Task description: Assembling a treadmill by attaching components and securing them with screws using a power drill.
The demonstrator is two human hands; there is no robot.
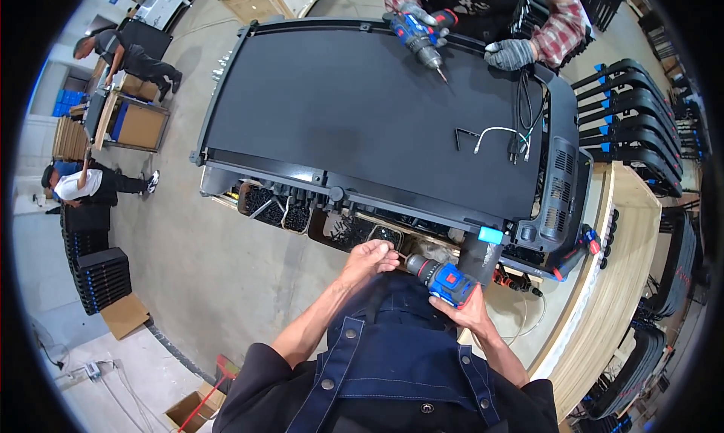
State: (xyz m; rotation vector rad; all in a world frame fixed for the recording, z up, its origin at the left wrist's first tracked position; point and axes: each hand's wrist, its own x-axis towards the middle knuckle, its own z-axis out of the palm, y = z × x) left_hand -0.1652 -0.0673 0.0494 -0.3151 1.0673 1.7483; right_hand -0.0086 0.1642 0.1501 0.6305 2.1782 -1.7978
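Right hand (469, 309) grasps drill (446, 281); left hand (371, 258) pinches bit (400, 255) at tip (any screw hidden) — accidental start could spin bit, nip left hand.

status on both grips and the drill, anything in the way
Right grip closed on blue drill. Left grip at bit tip, hold unclear. Co-worker's drill over treadmill, apparently not in the way.

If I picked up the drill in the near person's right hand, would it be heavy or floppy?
The drill probably feels heavy for its size, since it looks chunky. It likely won't flop, because its blue casing looks hard. The round chuck might let it roll a little.
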